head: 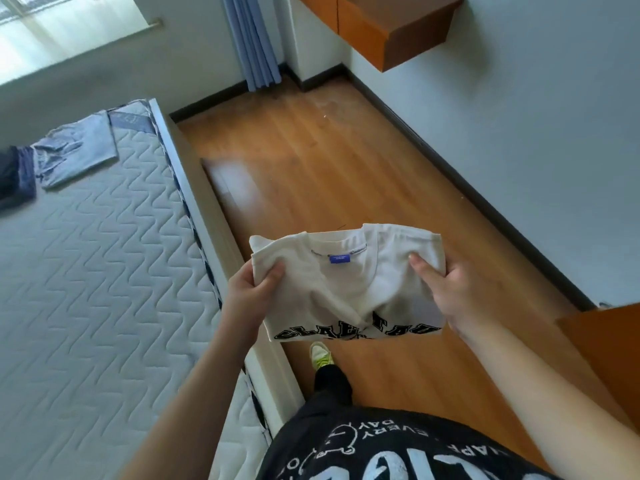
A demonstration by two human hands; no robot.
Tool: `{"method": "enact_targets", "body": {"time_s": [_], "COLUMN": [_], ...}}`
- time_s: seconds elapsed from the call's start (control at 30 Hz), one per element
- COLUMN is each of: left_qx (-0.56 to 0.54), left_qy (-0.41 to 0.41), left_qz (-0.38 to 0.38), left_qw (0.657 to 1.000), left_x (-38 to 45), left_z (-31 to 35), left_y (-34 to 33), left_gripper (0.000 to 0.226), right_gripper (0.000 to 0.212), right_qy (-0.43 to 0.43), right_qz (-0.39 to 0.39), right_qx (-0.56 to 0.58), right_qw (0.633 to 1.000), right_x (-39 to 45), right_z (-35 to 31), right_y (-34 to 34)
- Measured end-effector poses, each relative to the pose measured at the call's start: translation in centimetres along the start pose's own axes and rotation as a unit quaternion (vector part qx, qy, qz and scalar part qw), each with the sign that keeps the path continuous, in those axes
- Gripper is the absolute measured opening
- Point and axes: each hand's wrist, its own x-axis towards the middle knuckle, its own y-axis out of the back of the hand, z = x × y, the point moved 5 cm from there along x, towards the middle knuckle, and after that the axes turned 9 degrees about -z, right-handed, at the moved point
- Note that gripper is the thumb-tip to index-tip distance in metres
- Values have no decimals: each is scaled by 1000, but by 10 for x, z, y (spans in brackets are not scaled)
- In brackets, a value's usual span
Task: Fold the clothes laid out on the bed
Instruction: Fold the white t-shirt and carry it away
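Note:
A folded cream T-shirt with black lettering and a small blue neck label hangs in the air over the wooden floor, just right of the bed. My left hand grips its left edge, thumb on top. My right hand grips its right edge, thumb pressed on the cloth. On the bed, a quilted white mattress, a light blue garment lies spread at the far end. A dark blue garment lies beside it at the left border.
Wooden floor runs between the bed and the white wall. An orange wall cabinet hangs at the top, another orange piece of furniture stands at the right. Blue curtain in the corner. My own leg and shoe are below the shirt.

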Motion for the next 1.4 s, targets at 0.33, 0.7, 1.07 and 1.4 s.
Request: {"method": "enact_targets", "body": {"time_s": [0.33,0.7,1.07,1.4], "left_qx": [-24,0,-16,-63], "left_qy": [-11,-3,-14,-4], "left_qz": [-12,27,141,210], "left_qw": [1000,1000,990,976], "left_x": [115,281,400,503], "left_z": [60,111,174,178], "left_y": [75,76,111,234], "left_gripper": [28,32,23,45], "right_gripper": [15,17,15,17], "right_qy": [57,105,125,125], "right_qz": [-44,-99,-200,-268], "right_qx": [-44,-52,-86,-88], "right_qw": [996,988,968,951], "right_x": [124,307,486,617], "right_z": [-100,-178,-279,-339], "right_y": [-71,-84,-136,-280]}}
